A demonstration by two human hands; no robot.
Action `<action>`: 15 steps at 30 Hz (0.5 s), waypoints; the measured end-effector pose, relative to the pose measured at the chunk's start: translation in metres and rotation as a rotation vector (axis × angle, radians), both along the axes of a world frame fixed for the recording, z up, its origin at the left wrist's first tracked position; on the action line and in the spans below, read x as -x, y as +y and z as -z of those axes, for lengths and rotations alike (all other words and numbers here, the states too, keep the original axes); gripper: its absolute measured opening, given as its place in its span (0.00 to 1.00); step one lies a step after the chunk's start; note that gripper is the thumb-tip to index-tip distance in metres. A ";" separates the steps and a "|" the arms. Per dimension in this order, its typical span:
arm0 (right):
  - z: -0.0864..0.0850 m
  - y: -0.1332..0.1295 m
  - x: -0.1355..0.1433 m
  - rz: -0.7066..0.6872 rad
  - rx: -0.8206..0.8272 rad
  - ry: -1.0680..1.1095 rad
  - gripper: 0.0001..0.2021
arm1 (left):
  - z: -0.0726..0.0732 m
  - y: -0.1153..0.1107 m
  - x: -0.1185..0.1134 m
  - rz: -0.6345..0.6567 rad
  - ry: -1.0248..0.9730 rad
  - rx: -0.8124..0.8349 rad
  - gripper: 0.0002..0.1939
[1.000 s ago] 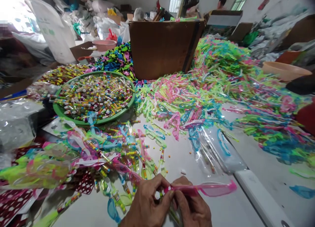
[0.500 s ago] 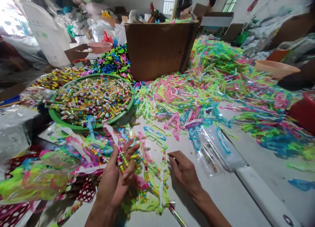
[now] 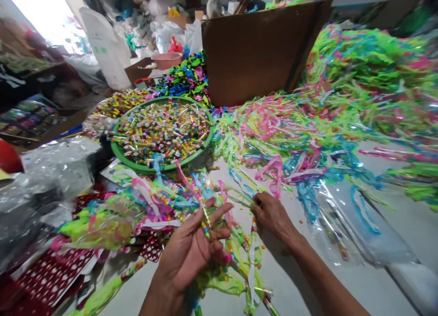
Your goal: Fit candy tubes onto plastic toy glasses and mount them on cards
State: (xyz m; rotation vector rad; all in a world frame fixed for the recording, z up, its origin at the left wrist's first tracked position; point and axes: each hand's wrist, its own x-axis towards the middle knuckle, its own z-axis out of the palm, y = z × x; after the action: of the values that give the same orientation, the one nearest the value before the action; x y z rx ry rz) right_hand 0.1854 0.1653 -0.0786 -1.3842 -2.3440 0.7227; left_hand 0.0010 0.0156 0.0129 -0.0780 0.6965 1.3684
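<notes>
While a tube [image 3: 205, 219] is held in the left hand [image 3: 193, 247], its outer fingers are spread. Those of the right hand [image 3: 273, 216] are pressed together, seemingly at blue glasses [image 3: 243, 184].

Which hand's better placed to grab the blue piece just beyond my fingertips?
Probably the right hand: its fingers are beside the blue piece, while the left hand holds a colorful tube.

Your tabletop [image 3: 287, 284] is white. Toward its left edge, your round basket [image 3: 164, 168] is green, its small tubes [image 3: 160, 131] mixing yellow, orange, white and dark red. Nearer you, the patterned sheet [image 3: 54, 275] shows white shapes on dark red. Rightward, your heaped plastic pieces [image 3: 369, 65] mingle lime, pink, blue and white.
</notes>
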 end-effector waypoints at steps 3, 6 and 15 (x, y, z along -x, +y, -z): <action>-0.009 -0.004 -0.011 -0.011 0.038 0.056 0.05 | 0.002 -0.013 -0.005 0.053 0.039 -0.006 0.15; -0.024 -0.021 -0.021 -0.008 0.205 0.323 0.12 | 0.007 -0.024 -0.013 0.112 0.111 -0.002 0.11; -0.047 -0.086 -0.025 0.057 0.745 0.981 0.15 | 0.031 -0.031 -0.055 0.344 0.496 0.022 0.18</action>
State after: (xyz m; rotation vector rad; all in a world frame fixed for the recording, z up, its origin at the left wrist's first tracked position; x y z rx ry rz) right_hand 0.2100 0.0793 -0.0312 -0.9284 -1.2821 1.8470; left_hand 0.0561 -0.0151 -0.0177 0.3612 1.0837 1.0510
